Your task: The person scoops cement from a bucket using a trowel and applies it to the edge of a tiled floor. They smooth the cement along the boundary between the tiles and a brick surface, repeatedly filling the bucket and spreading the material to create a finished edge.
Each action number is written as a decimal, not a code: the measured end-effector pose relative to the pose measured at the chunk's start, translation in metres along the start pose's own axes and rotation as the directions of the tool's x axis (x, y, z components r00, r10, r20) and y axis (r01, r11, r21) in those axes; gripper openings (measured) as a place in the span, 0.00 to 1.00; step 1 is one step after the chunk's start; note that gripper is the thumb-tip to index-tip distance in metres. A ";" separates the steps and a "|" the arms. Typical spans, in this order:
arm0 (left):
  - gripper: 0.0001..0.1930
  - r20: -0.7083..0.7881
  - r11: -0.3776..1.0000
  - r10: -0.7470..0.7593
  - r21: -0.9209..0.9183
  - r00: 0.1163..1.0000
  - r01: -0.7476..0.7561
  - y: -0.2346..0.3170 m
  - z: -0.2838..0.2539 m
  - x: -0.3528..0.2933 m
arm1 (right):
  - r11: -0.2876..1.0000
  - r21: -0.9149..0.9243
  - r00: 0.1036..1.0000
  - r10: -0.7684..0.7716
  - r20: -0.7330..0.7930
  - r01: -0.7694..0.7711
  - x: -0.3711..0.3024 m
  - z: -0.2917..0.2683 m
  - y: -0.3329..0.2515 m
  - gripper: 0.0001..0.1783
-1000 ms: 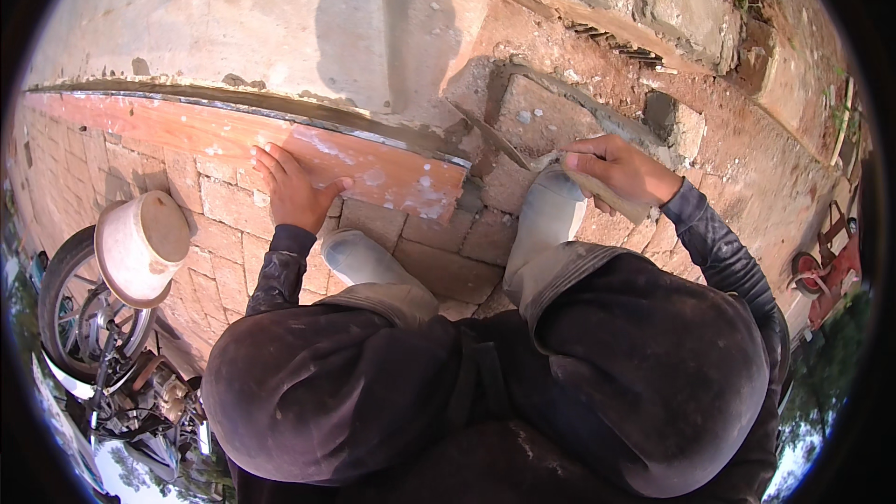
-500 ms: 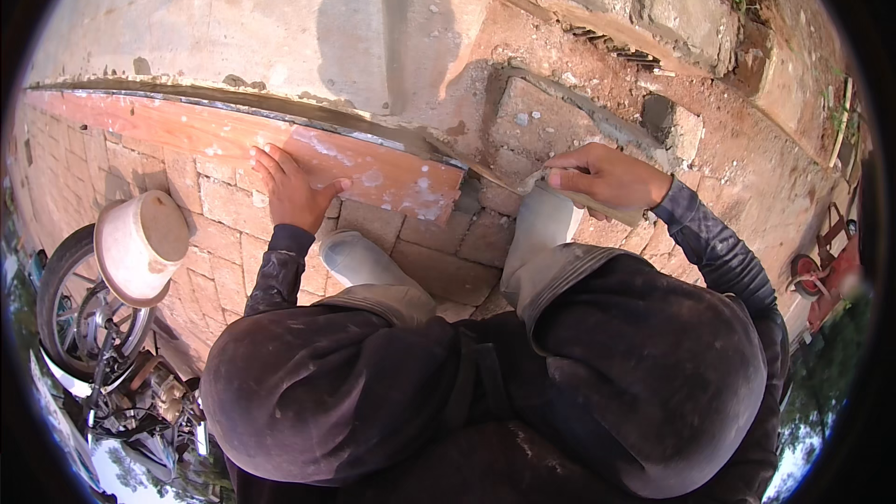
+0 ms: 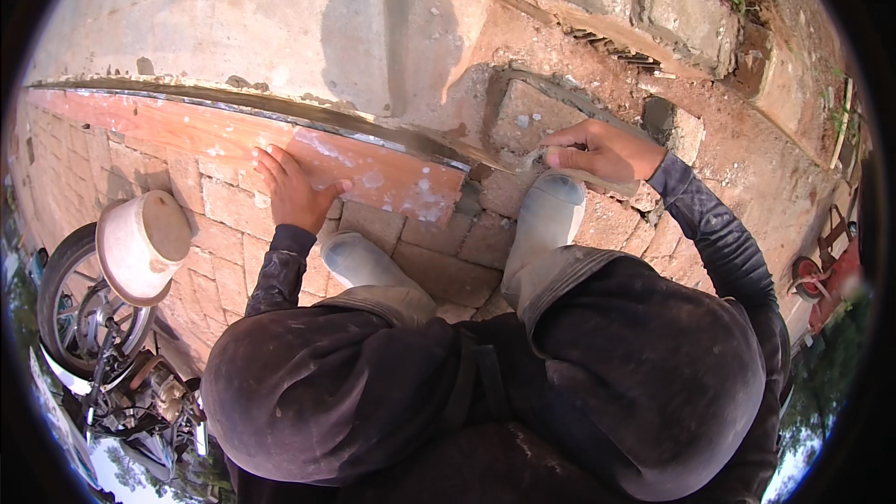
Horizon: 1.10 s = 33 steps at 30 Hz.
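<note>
My left hand [image 3: 291, 189] lies with fingers spread on an orange-brown plank [image 3: 373, 173] spattered with whitish spots. The plank runs along the edge of a concrete slab [image 3: 243, 19], with a narrow dark gap between them. My right hand [image 3: 611, 153], beyond my right boot, is closed around a trowel [image 3: 495, 162] caked with dry mortar. Its thin blade points left toward the plank's right end, at the slab's edge. My fingers partly hide the handle, so its shape is hard to make out.
Brick pavers [image 3: 439, 275] lie under my pale boots [image 3: 549, 215]. A whitish bucket [image 3: 145, 243] stands at left, by a motorcycle [image 3: 93, 317]. Broken concrete [image 3: 691, 19] and a dark hole [image 3: 657, 116] are at far right; red sandals [image 3: 810, 278] lie at the right edge.
My right hand has moved slightly up and away from me, carrying the trowel closer to the slab's edge. My left hand stays on the plank.
</note>
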<state>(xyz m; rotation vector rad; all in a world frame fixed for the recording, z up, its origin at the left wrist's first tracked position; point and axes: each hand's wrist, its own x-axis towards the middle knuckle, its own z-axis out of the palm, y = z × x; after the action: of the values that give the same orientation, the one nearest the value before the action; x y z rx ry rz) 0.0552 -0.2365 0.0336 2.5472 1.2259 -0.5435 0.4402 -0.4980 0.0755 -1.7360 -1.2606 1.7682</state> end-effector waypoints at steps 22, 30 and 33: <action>0.69 0.007 1.000 -0.015 -0.007 1.000 0.015 -0.002 0.001 -0.003 | 0.991 0.084 0.994 0.101 0.043 -0.105 -0.011 0.003 0.000 0.31; 0.69 -0.004 1.000 -0.001 0.014 1.000 0.001 -0.001 0.001 -0.003 | 0.974 0.163 0.984 0.143 0.102 -0.159 -0.009 0.016 -0.022 0.28; 0.70 -0.010 1.000 0.004 0.008 1.000 -0.004 -0.001 0.002 -0.002 | 0.982 0.144 0.991 0.107 0.086 -0.119 -0.006 0.023 -0.019 0.26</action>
<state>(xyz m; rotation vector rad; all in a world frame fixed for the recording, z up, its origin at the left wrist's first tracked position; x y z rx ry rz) 0.0531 -0.2382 0.0322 2.5615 1.2236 -0.5368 0.4141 -0.5003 0.0909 -1.6990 -1.0482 1.9583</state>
